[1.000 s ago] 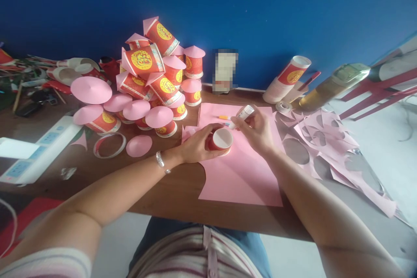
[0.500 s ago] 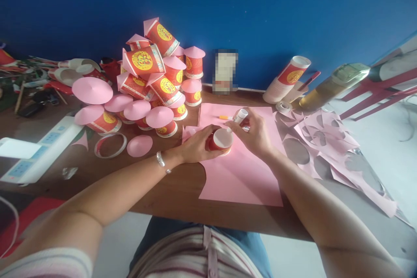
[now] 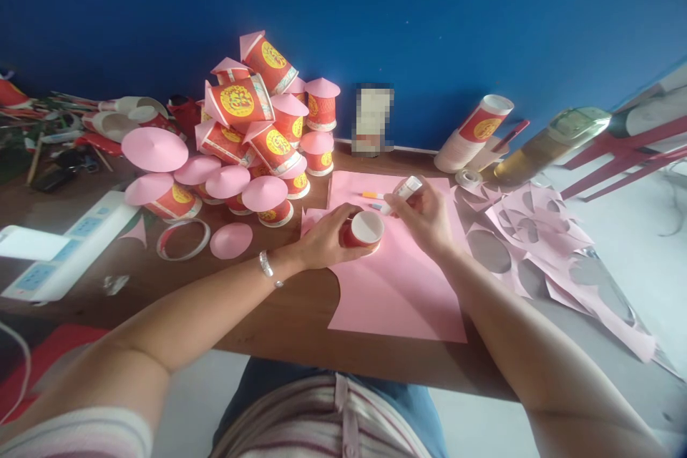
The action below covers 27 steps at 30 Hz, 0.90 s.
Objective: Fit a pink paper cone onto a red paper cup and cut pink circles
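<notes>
My left hand (image 3: 326,237) is wrapped round a red paper cup (image 3: 368,227) whose white round end faces up. In my right hand (image 3: 428,218) is a white glue stick (image 3: 408,188), tilted and held just right of the cup, apart from it. Both hands are above a large pink paper sheet (image 3: 397,308). A small orange-and-white stick (image 3: 371,195) lies on the sheet behind the cup. To the left, several red cups topped with pink paper cones are piled up, one cone-topped cup (image 3: 271,200) standing nearest my left hand.
A loose pink cone (image 3: 230,240) and a tape roll (image 3: 183,239) lie on the left, beside a white power strip (image 3: 80,243). At the right are stacked paper cups (image 3: 475,130), a bottle (image 3: 547,143), another tape roll (image 3: 469,178) and pink paper offcuts (image 3: 537,222).
The glue stick in my right hand has moved right, away from the cup's white end, and tilted further. My left hand still holds the cup in nearly the same place.
</notes>
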Motion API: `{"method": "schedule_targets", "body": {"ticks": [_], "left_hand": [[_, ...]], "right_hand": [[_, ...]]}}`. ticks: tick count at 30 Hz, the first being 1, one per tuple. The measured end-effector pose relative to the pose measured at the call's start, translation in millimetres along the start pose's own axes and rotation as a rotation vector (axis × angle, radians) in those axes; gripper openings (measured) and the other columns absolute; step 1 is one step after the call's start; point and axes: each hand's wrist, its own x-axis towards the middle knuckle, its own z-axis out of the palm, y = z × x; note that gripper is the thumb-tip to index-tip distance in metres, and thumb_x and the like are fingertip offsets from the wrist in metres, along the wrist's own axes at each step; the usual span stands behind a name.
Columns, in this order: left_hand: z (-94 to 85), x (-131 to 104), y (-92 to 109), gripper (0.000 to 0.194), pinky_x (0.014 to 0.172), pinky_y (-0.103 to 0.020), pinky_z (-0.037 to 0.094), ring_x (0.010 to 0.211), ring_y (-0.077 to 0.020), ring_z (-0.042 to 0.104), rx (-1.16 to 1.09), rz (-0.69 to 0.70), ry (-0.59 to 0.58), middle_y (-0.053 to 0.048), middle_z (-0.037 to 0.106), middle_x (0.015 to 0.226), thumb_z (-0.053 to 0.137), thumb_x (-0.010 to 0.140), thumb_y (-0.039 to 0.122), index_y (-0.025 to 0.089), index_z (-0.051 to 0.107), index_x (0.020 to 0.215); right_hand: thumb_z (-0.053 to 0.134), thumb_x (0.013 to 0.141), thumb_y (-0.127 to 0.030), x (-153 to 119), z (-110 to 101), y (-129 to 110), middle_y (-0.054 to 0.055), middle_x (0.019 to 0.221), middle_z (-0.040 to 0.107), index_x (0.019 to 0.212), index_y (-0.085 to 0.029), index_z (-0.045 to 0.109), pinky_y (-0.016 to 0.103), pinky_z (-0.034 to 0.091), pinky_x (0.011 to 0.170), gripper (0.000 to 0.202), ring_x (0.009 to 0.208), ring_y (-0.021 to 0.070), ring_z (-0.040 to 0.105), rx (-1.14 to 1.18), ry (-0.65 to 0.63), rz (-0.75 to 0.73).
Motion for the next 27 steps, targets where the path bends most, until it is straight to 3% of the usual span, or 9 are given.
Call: {"method": "schedule_targets", "body": {"ticks": [8,15,21,27], "left_hand": [[1.6,-1,-6,0.056,0.092,-0.042,0.059,0.108,-0.0284,0.071,0.049,-0.039,0.019,-0.011,0.071,0.121,0.086,0.076,0.044,0.021,0.055,0.116],[1.3,0,-4,0.052,0.095,-0.041,0.060,0.108,-0.0268,0.072,-0.037,0.007,0.017,-0.013,0.072,0.122,0.084,0.080,0.043,0.019,0.057,0.117],[-3.0,1,-3,0.060,0.103,-0.042,0.058,0.120,-0.0285,0.070,-0.101,0.020,-0.107,-0.014,0.071,0.133,0.081,0.084,0.046,0.018,0.058,0.132],[-2.2,2,-7,0.062,0.104,-0.044,0.057,0.117,-0.0286,0.071,-0.070,0.026,-0.138,-0.013,0.073,0.128,0.079,0.085,0.047,0.018,0.058,0.135]], "right_hand": [[0.080,0.083,-0.050,-4,4,-1,-0.002,0.067,0.061,0.075,-0.025,0.055,0.033,0.047,0.062,0.036,0.061,0.0158,0.054,-0.193,0.006,-0.115],[0.079,0.082,-0.050,2,4,13,-0.001,0.065,0.062,0.075,-0.025,0.055,0.032,0.047,0.059,0.036,0.060,0.0164,0.057,-0.200,0.004,-0.062],[0.077,0.086,-0.049,0,-5,-14,-0.001,0.069,0.066,0.077,-0.023,0.055,0.029,0.049,0.059,0.035,0.063,0.0165,0.062,-0.145,-0.021,0.020],[0.075,0.088,-0.049,-1,-1,-15,-0.001,0.070,0.065,0.078,-0.023,0.052,0.030,0.047,0.060,0.035,0.062,0.0158,0.060,-0.245,-0.065,-0.107]]}}
